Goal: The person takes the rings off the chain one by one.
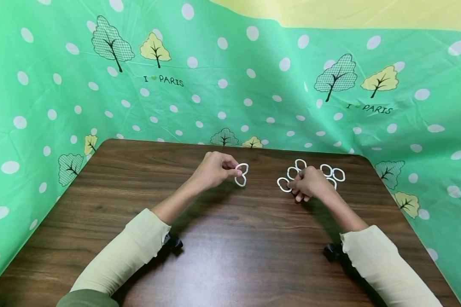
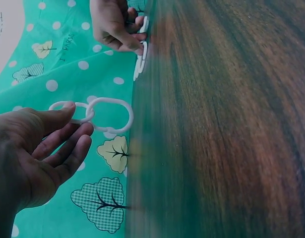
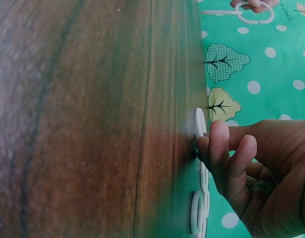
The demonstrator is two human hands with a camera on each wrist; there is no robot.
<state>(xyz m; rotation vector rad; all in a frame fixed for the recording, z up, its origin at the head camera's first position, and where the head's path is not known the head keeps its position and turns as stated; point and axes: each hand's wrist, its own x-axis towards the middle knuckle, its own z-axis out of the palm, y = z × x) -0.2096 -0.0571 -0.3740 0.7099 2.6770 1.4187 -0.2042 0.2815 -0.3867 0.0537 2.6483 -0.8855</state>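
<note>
My left hand [image 1: 214, 171] is raised over the table and pinches one of two joined white plastic chain links [image 2: 131, 118] between thumb and fingertips. The second link hangs from the first, with no other link on it. To the right, my right hand [image 1: 312, 183] is low at the tabletop, its thumb and finger pinching the edge of a single white link [image 1: 278, 183]. That link's far end juts out past the fingertips in the right wrist view. More loose white links [image 1: 300, 160] lie around and behind this hand, which partly hides them.
The brown wooden table [image 1: 230, 238] fills the foreground. At its right back, several links [image 1: 339, 180] lie close together, some overlapping. A green dotted cloth [image 1: 223, 98] with printed trees hangs behind the table and along both sides.
</note>
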